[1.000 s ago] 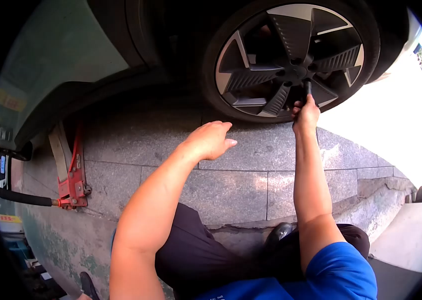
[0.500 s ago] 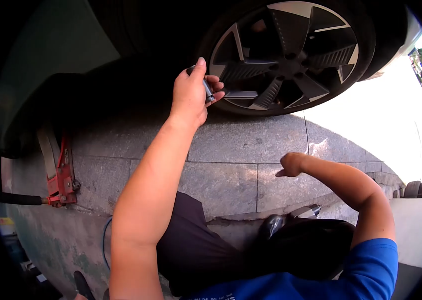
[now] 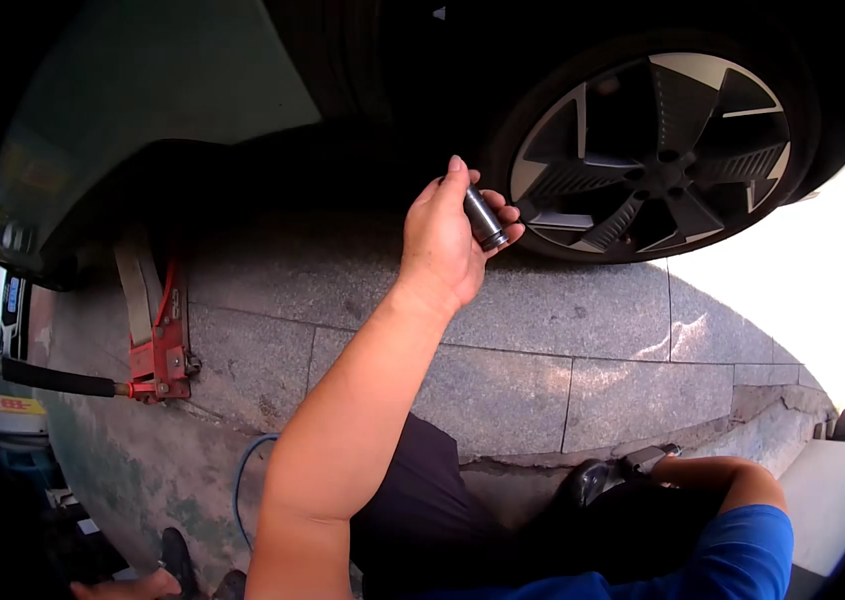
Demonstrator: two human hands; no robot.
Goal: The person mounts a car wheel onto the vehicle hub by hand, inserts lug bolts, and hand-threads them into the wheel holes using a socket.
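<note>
My left hand [image 3: 448, 235] is raised in front of the car's tire, with its fingers closed around a dark cylindrical socket [image 3: 484, 218]. The socket tilts, its ringed end pointing down and right. Just beyond my fingertips is the wheel [image 3: 658, 165], with a black and silver rim and its lug holes around the hub. Low on the right, my right hand [image 3: 681, 472] is beside a grey tool with a short dark nose [image 3: 648, 458], partly hidden by my dark-clothed leg. The fingers of that hand do not show, so its grip is unclear.
A red floor jack [image 3: 161, 355] stands under the car on the left, its black handle [image 3: 58, 378] sticking out. A blue hose [image 3: 240, 490] curves over the ground. Another person's shoe [image 3: 178, 562] is at bottom left. Paving slabs [image 3: 493, 385] end at a broken edge.
My right hand has dropped from above the paving to beside the grey tool. My left hand still holds the socket, now turned more into view. The camera view has shifted.
</note>
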